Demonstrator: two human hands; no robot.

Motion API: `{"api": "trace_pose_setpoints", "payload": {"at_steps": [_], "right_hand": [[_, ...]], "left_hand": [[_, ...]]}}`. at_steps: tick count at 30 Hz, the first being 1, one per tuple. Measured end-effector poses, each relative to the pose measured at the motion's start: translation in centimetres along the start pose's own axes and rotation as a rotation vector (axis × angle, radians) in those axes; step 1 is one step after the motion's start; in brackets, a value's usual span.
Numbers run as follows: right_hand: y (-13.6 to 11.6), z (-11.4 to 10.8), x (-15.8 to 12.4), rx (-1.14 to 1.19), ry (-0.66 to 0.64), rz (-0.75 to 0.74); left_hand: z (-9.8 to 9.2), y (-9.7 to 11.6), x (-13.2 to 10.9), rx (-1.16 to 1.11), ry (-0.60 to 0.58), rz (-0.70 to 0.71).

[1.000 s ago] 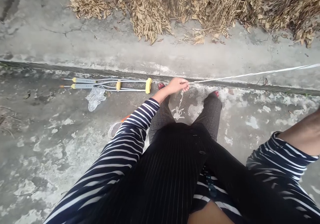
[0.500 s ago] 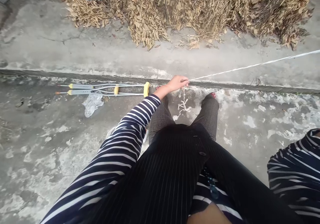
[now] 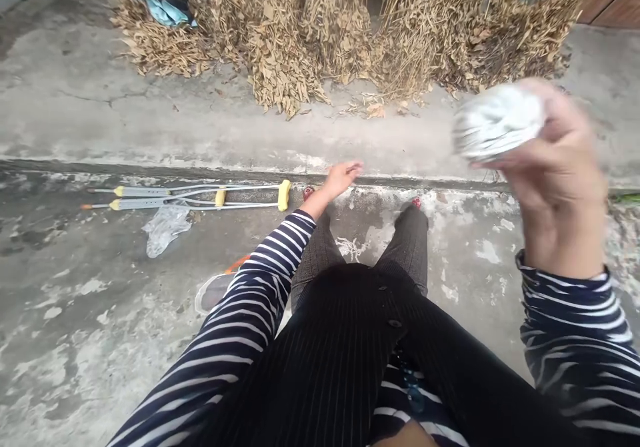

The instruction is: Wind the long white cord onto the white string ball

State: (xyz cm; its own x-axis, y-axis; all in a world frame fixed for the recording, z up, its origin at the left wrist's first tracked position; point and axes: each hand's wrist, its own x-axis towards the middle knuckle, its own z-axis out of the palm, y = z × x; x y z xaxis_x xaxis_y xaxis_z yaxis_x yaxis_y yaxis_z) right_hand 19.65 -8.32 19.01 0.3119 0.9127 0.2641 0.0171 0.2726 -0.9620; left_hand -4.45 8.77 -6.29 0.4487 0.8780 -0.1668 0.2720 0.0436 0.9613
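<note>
My right hand (image 3: pixel 560 147) is raised at the right, its fingers wrapped round a ball of white string (image 3: pixel 500 120), both blurred by motion. In front of my legs is my left hand (image 3: pixel 344 176), fingers loosely stretched and apart, with nothing visible in them. Below it, a tangle of white string (image 3: pixel 351 248) shows against the ground between my feet. No taut line of string can be made out between the two hands.
Crutches (image 3: pixel 200 197) with yellow pads lie along the step at the left, beside a clear plastic bag (image 3: pixel 167 228). A pile of dried plants (image 3: pixel 320 40) spreads across the raised concrete (image 3: pixel 210 124), with a blue cloth (image 3: pixel 167 8) on it.
My right hand has come into view from the right with the ball of string. My left hand has let go of the string it pinched, and the taut line is gone.
</note>
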Motion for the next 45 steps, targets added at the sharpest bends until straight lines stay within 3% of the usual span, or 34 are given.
{"api": "trace_pose_setpoints", "payload": {"at_steps": [3,5,7,9,12,16,21,26,30,36,40,45], "right_hand": [[1.6,3.2,0.8,0.091,-0.179,0.158],[2.5,4.5,1.5,0.109,-0.262,0.207],[3.4,5.0,2.1,0.116,-0.307,0.229],[4.3,4.9,2.4,0.132,-0.288,0.255],[6.2,4.3,2.2,0.130,-0.269,0.287],[9.4,3.5,1.1,0.098,-0.264,0.282],[13.1,2.4,-0.6,0.070,-0.125,0.286],[15.8,1.3,-0.9,0.012,0.028,0.257],[17.7,1.3,-0.6,-0.144,0.097,0.165],[19.8,2.4,-1.3,-0.688,0.107,-0.078],[20.9,2.9,-2.3,-0.806,-0.011,-0.107],[21.3,2.8,-3.5,-0.759,-0.248,0.022]], "left_hand": [[2.6,5.4,-0.5,-0.265,-0.147,0.218],[3.1,8.9,-1.6,-0.367,-0.207,0.291],[3.0,11.3,-2.9,-0.422,-0.242,0.307],[2.8,12.3,-4.0,-0.451,-0.270,0.300],[2.9,11.7,-4.6,-0.446,-0.276,0.294],[3.9,9.3,-5.0,-0.404,-0.242,0.310],[4.3,5.9,-6.9,-0.382,-0.230,0.172],[3.3,3.1,-9.1,-0.336,-0.286,0.078],[2.2,3.7,-10.6,-0.307,-0.413,0.064],[0.5,5.7,-11.2,-0.300,-0.517,0.093],[-0.6,6.6,-10.4,-0.260,-0.460,0.112],[-1.5,7.2,-8.5,-0.329,-0.373,0.122]]}}
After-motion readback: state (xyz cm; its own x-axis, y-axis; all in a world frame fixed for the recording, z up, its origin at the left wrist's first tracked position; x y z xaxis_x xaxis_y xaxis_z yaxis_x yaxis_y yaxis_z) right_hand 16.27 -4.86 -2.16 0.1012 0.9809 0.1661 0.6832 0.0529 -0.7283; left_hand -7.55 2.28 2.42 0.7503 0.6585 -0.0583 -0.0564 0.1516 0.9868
